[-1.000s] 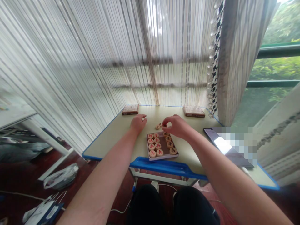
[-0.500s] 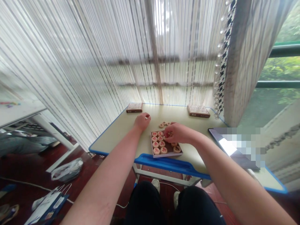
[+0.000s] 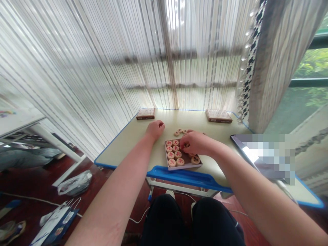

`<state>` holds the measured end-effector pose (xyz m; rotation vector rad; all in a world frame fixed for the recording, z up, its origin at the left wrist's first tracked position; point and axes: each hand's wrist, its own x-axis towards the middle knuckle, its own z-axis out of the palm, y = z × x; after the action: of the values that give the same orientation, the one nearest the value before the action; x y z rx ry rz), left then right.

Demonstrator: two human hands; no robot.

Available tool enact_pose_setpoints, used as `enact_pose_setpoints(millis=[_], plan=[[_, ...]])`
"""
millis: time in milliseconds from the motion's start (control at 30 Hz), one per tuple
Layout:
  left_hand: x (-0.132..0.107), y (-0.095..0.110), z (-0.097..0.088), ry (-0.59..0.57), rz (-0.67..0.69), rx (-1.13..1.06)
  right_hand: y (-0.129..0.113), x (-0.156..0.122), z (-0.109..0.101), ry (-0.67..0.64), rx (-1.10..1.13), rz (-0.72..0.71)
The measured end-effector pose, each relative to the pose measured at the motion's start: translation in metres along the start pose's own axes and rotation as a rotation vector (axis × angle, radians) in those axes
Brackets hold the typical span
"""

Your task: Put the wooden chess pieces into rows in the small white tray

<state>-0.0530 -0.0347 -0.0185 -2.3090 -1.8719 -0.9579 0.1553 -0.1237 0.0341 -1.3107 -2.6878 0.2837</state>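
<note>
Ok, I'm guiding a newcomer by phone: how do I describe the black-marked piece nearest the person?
On the pale, blue-edged table, find the open box of round pieces. In its near right corner sits the piece. Its black character sets it apart from the red-marked pieces on its left.

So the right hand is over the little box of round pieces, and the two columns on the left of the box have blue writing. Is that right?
Not quite: in the head view, the writing on those two left columns of round pieces is red, not blue. The right hand is indeed over the little box.
</note>
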Motion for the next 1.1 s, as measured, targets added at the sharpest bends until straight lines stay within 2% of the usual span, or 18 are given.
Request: enact_pose_setpoints(millis=[167,300,500,633,1100], plan=[[-0.002,0.004,-0.003,-0.028,0.01,0.026,0.001,-0.001,-0.003,0.035,0.003,-0.067],[-0.002,0.004,-0.004,-0.04,0.013,0.024,0.002,0.0,-0.002,0.074,-0.052,0.007],[-0.002,0.004,-0.004,-0.065,0.021,0.035,0.005,0.002,0.002,0.005,-0.071,0.125],[-0.001,0.005,-0.003,-0.085,0.005,0.034,0.004,0.003,0.002,-0.008,-0.08,0.156],[0.0,0.002,0.001,-0.081,-0.014,-0.012,0.0,0.007,0.007,0.103,-0.126,0.201]])
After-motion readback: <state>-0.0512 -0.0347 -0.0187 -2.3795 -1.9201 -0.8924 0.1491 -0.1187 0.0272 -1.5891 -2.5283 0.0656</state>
